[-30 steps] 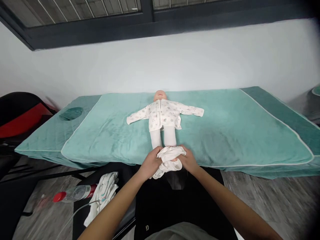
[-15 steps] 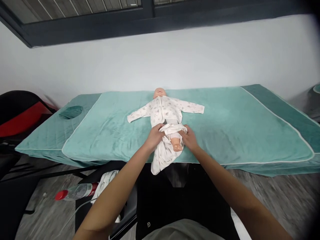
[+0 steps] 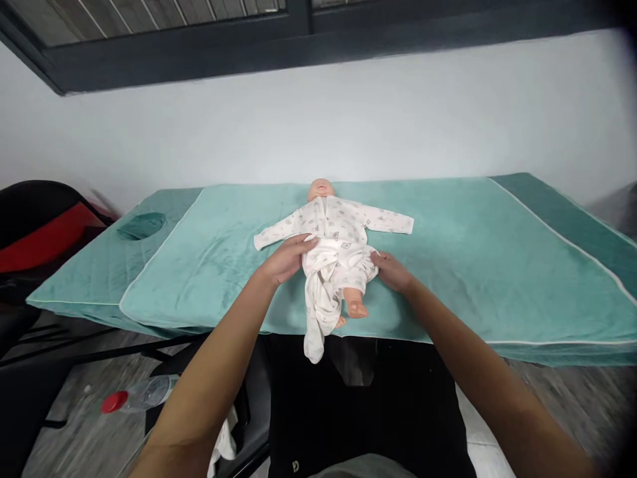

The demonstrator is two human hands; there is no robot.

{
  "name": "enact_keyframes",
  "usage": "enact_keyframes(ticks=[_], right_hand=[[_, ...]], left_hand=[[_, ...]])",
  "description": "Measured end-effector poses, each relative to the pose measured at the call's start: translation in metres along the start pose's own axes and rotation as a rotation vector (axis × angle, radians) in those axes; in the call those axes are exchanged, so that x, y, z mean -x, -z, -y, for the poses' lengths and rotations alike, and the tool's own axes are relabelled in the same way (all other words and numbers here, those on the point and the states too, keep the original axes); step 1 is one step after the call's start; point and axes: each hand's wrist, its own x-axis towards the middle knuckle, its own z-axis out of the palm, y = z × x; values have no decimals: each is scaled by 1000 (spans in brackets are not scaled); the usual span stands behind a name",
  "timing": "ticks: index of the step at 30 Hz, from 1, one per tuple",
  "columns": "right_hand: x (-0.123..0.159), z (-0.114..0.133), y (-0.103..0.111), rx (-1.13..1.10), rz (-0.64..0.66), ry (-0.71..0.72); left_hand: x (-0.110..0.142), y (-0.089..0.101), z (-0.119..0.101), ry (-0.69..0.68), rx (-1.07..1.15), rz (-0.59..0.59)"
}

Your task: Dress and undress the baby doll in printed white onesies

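A baby doll point(image 3: 321, 188) lies on its back on the teal-covered bed, its head toward the wall. It wears a white patterned baby top point(image 3: 338, 216) with both sleeves spread out. White patterned baby pants point(image 3: 334, 255) sit around its hips. One bare foot point(image 3: 356, 307) comes out of a leg opening, while the other pant leg hangs loose past the bed's near edge, a few toes showing beside it. My left hand point(image 3: 289, 257) pinches the waistband on the left. On the right side, my right hand point(image 3: 392, 271) grips the pants' edge.
The bed point(image 3: 472, 265) has a face hole point(image 3: 142, 226) at its left end and runs along a white wall point(image 3: 348, 126). A plastic bottle with a red cap point(image 3: 142, 393) lies low at left, beside a black and red chair point(image 3: 47, 229).
Both hands have drawn the pants up from the doll's legs to its hips, over the top's lower edge. More of the right foot and some toes of the other now show.
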Motion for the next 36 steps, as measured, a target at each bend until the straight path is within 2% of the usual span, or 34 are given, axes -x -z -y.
enact_keyframes(ticks=[2, 4, 6, 8, 10, 12, 14, 16, 18, 20, 21, 24, 26, 27, 29, 31, 33, 34, 36], right_hand=[[5, 10, 12, 155, 146, -61], [7, 27, 19, 292, 279, -89], [7, 50, 16, 366, 315, -45], [4, 71, 1, 405, 268, 56], [1, 86, -23, 432, 227, 136], [-4, 93, -47, 436, 235, 132], [-11, 93, -61, 360, 226, 54], [-18, 89, -65, 160, 169, -22], [-25, 83, -63, -72, 118, -60], [-29, 78, -63, -204, 109, -85], [-30, 75, -63, -215, 132, -112], [-30, 73, -66, -75, 297, -224], [-29, 75, -66, 77, 424, -266], [-29, 75, -66, 120, 446, -260], [-30, 75, -65, 81, 380, -201], [-31, 73, -66, -41, 258, -153], [-30, 71, -68, -108, 187, -151], [-29, 70, -69, -95, 202, -173], [-27, 69, -70, -4, 320, -226]], left_hand=[[4, 3, 1, -28, 66, -40], [11, 2, 2, 6, 57, -38], [16, -4, 1, 77, -32, 27], [17, -15, -2, 91, -118, 85], [15, -26, -7, 20, -166, 93], [11, -31, -11, -56, -187, 65], [8, -30, -14, -93, -184, 6], [7, -22, -15, -66, -203, -7], [7, -14, -13, 26, -285, 96], [6, -9, -8, 76, -330, 174], [4, -8, -4, 55, -298, 150], [-4, -11, 10, -83, -93, -51], [-6, -14, 16, -100, -10, -103], [-6, -14, 18, -86, 0, -104], [-4, -12, 19, -26, -22, -52], [1, -9, 18, 76, -84, 72], [4, -6, 20, 116, -105, 136], [5, -5, 22, 90, -82, 111], [5, -6, 28, -16, 13, -5]])
